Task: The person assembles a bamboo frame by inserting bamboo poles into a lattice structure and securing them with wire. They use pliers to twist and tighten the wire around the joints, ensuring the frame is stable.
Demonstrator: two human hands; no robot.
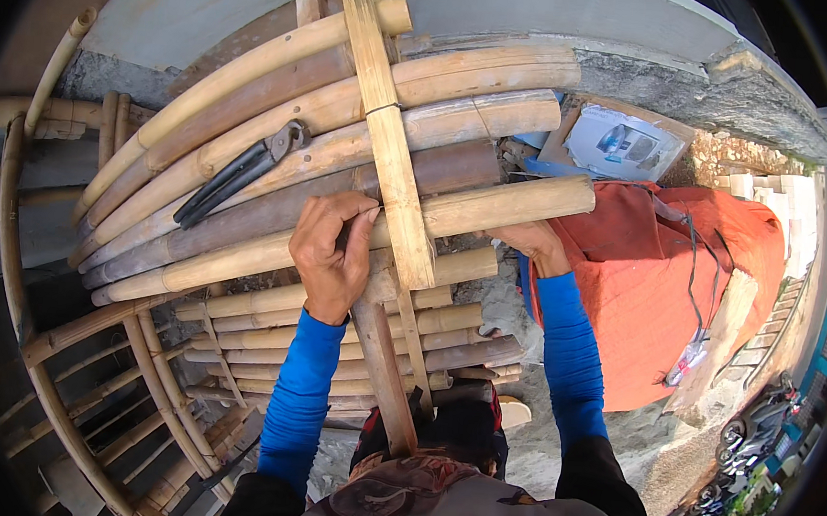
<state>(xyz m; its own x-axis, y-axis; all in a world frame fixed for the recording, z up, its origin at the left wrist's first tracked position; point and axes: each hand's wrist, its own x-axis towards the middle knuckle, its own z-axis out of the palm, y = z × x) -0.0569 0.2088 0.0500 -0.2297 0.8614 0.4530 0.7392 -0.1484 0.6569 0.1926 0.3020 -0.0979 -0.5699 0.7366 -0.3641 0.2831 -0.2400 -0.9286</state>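
Note:
Bamboo poles lie side by side under a split bamboo slat [385, 112] that crosses them. My left hand [330, 257] is closed in a pinch at the slat's left edge, on what looks like a short thin dark wire [380, 207]. It rests above the nearest pole [523, 206] of the upper row. My right hand [535, 244] reaches under that same pole, right of the slat; its fingers are hidden. Pliers [242, 171] with black handles lie across the poles, up and left of my left hand. Another dark wire [383, 108] is wrapped round the slat farther up.
A lower row of bamboo poles [464, 359] sits nearer my body, with an upright wooden post [386, 376] before it. Orange-red sheeting [640, 303] covers a bulky heap at right. A bamboo frame [57, 415] stands at lower left; a grey wall [545, 18] runs behind.

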